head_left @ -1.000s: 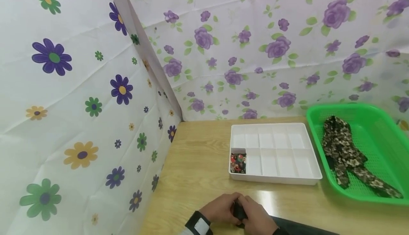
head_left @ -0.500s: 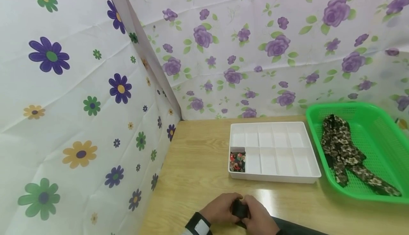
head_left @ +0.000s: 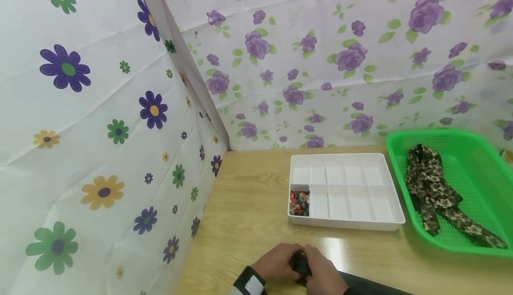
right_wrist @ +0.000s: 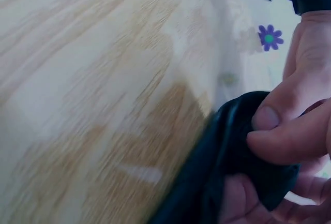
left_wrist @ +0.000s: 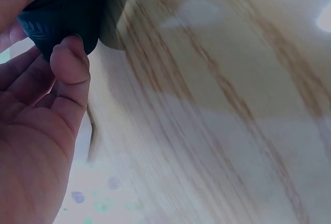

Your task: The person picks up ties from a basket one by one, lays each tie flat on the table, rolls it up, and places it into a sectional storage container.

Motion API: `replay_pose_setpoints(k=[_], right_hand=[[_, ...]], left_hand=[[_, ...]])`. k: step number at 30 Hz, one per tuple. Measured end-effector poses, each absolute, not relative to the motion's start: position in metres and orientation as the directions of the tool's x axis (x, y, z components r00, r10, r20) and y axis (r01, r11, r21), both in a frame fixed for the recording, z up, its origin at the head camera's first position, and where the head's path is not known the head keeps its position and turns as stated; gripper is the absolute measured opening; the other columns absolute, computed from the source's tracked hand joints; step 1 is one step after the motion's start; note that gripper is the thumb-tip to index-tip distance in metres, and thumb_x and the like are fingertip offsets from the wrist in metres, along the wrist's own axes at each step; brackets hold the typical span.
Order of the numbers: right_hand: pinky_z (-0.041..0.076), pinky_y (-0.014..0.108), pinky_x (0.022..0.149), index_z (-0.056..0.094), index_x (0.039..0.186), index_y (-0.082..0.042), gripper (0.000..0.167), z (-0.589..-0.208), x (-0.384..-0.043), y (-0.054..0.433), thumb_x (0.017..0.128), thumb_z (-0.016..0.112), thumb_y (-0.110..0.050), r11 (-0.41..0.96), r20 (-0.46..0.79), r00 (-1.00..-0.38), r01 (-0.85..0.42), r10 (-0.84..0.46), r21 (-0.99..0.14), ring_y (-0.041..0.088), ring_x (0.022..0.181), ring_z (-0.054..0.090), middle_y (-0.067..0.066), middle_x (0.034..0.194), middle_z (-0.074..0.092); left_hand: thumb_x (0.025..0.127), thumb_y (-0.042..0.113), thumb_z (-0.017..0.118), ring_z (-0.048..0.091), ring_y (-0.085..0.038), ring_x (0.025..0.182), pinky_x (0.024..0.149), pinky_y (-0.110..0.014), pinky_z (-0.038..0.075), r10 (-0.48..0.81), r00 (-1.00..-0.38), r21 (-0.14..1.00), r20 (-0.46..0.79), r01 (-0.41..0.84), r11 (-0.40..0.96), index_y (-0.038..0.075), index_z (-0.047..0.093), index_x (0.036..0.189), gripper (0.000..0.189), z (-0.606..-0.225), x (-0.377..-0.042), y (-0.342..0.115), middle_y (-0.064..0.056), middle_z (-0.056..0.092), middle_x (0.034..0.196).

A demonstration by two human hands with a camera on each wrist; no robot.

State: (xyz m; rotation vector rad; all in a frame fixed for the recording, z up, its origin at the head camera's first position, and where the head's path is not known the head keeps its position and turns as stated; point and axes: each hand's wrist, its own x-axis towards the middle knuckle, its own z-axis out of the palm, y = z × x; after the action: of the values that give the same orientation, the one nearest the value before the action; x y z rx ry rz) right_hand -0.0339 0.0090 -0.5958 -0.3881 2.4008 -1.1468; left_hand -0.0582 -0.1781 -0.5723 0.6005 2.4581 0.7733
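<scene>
Head view had both my hands low in front of me, close together over the wood-grain table (head_left: 240, 206), with a dark strip (head_left: 364, 283) between them. My left hand (head_left: 276, 261) gripped the coiled end from one side, its thumb pressed to the roll in the left wrist view. My right hand (head_left: 323, 270) pinched the same roll from the other side, thumb and fingers bent round it. From under my right hand the rest of the strip ran flat and straight toward the right, out at the bottom edge (whether the roll itself touched the table, I could not tell). A black band with a pale face (head_left: 250, 281) sat on my left wrist.

Beyond my hands stood a white tray (head_left: 346, 223), two rows of five compartments, with a folded colourful cloth (head_left: 299, 203) in the near left one. Just to its right was a green basket (head_left: 481, 188), a dark flowered cloth (head_left: 433, 192) lying crumpled in its left part. Flower-printed sheets (head_left: 320, 63) hung behind the table and along its left side.
</scene>
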Motion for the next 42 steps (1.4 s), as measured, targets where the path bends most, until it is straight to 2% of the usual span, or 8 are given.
replay_pose_setpoints(k=[5,9,12,19,23,30,34,42], right_hand=[[0.053,0.043,0.076,0.056,0.115,-0.013,0.049,-0.596,-0.036,0.012,0.075,0.083,-0.005,0.632,-0.202,-0.859,-0.168,-0.470,-0.757,0.020,0.092,0.060,0.004,0.110,0.061],[0.056,0.050,0.085,0.059,0.122,-0.009,0.049,-0.594,-0.031,0.010,0.079,0.082,-0.006,0.637,-0.191,-0.882,-0.147,-0.431,-0.757,0.024,0.103,0.064,0.007,0.118,0.062],[0.056,0.052,0.084,0.059,0.116,-0.009,0.046,-0.597,-0.023,0.008,0.078,0.081,0.001,0.631,-0.208,-0.910,-0.072,-0.358,-0.773,0.025,0.101,0.065,0.006,0.116,0.063],[0.052,0.036,0.072,0.052,0.097,-0.015,0.042,-0.606,-0.014,0.009,0.072,0.077,0.008,0.614,-0.133,-0.966,-0.031,-0.221,-0.789,0.016,0.083,0.058,0.001,0.093,0.063],[0.045,0.031,0.069,0.054,0.095,-0.017,0.039,-0.603,-0.017,0.012,0.073,0.080,0.004,0.650,-0.129,-0.955,-0.079,-0.266,-0.756,0.014,0.081,0.053,-0.003,0.090,0.059],[0.057,0.042,0.078,0.059,0.120,-0.009,0.051,-0.588,-0.028,0.014,0.076,0.083,-0.005,0.649,-0.058,-0.867,-0.326,-0.496,-0.687,0.022,0.094,0.066,0.007,0.116,0.065],[0.058,0.040,0.077,0.058,0.125,-0.010,0.055,-0.599,-0.021,0.015,0.075,0.080,0.001,0.642,-0.003,-0.882,-0.340,-0.471,-0.687,0.020,0.095,0.068,0.005,0.115,0.065],[0.052,0.029,0.071,0.048,0.098,-0.018,0.046,-0.619,-0.005,0.016,0.076,0.080,0.008,0.599,0.043,-0.958,-0.213,-0.285,-0.772,0.009,0.084,0.058,-0.004,0.097,0.060]], left_hand=[[0.078,0.013,0.089,0.059,0.009,0.097,0.087,-0.018,0.052,0.539,-0.779,0.584,-0.320,0.286,0.760,0.023,0.067,0.129,0.056,-0.570,-0.058,-0.176,0.015,0.072,0.115],[0.078,0.013,0.089,0.060,0.008,0.103,0.093,-0.020,0.053,0.525,-0.777,0.559,-0.348,0.278,0.781,0.025,0.067,0.130,0.057,-0.570,-0.057,-0.175,0.015,0.071,0.119],[0.079,0.015,0.088,0.060,0.005,0.107,0.097,-0.023,0.053,0.513,-0.777,0.549,-0.366,0.264,0.793,0.026,0.065,0.133,0.060,-0.570,-0.057,-0.175,0.014,0.070,0.125],[0.081,0.019,0.088,0.059,0.004,0.107,0.098,-0.025,0.053,0.519,-0.776,0.565,-0.358,0.262,0.782,0.025,0.060,0.141,0.067,-0.569,-0.059,-0.175,0.014,0.068,0.126],[0.080,0.018,0.088,0.061,0.003,0.105,0.096,-0.023,0.053,0.511,-0.776,0.560,-0.371,0.252,0.790,0.021,0.058,0.143,0.070,-0.567,-0.059,-0.173,0.010,0.070,0.124],[0.079,0.012,0.089,0.062,0.005,0.099,0.089,-0.018,0.052,0.546,-0.771,0.509,-0.329,0.342,0.790,0.019,0.061,0.135,0.063,-0.563,-0.058,-0.169,0.008,0.072,0.119],[0.079,0.015,0.089,0.062,0.003,0.106,0.094,-0.020,0.052,0.541,-0.770,0.504,-0.337,0.338,0.795,0.020,0.060,0.139,0.067,-0.561,-0.056,-0.168,0.008,0.071,0.125],[0.081,0.018,0.088,0.062,0.000,0.110,0.097,-0.022,0.052,0.516,-0.777,0.497,-0.361,0.309,0.811,0.019,0.054,0.148,0.076,-0.563,-0.055,-0.167,0.006,0.069,0.129]])
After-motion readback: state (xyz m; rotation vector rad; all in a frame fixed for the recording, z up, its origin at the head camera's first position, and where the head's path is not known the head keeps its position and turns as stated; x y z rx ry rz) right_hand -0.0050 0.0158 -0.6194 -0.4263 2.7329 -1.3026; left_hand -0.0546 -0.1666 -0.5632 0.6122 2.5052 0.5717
